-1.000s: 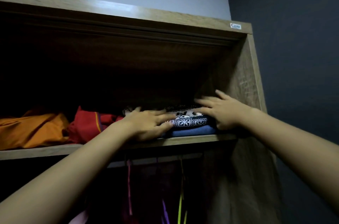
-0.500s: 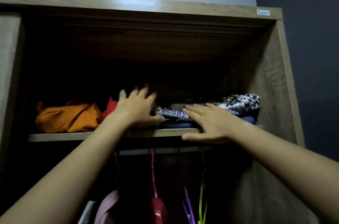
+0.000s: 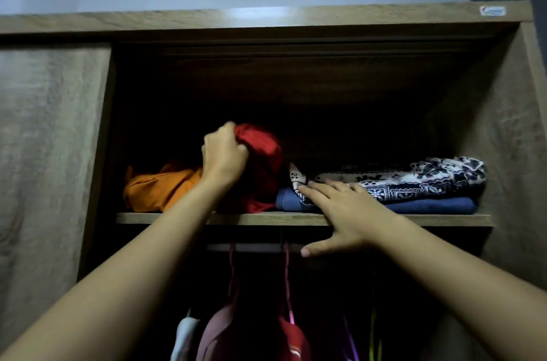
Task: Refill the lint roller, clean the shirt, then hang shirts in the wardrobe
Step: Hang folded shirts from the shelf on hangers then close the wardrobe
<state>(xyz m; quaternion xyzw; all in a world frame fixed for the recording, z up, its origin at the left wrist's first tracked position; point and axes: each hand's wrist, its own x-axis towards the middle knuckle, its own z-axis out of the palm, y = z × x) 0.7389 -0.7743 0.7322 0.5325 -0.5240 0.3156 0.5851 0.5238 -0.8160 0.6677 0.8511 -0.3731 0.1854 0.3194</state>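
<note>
I face the open top of a wooden wardrobe (image 3: 503,124). My left hand (image 3: 223,155) grips a bunched red garment (image 3: 263,159) and holds its top raised off the upper shelf (image 3: 266,218). My right hand (image 3: 346,212) lies flat with straight fingers on the left end of a folded black-and-white patterned cloth (image 3: 414,180), which sits on a folded blue garment (image 3: 429,205); its thumb hangs below the shelf edge. Under the shelf, clothes hang on hangers (image 3: 232,266) from a rail (image 3: 251,247).
An orange garment (image 3: 157,189) lies crumpled at the shelf's left end. A closed wardrobe door panel (image 3: 50,153) fills the left. Pink, red and white clothes (image 3: 225,334) hang below. The shelf space above the folded stack is dark.
My left hand went from resting flat on the clothes to gripping the red garment and lifting it. My right hand slid left along the shelf edge. The view shifted left.
</note>
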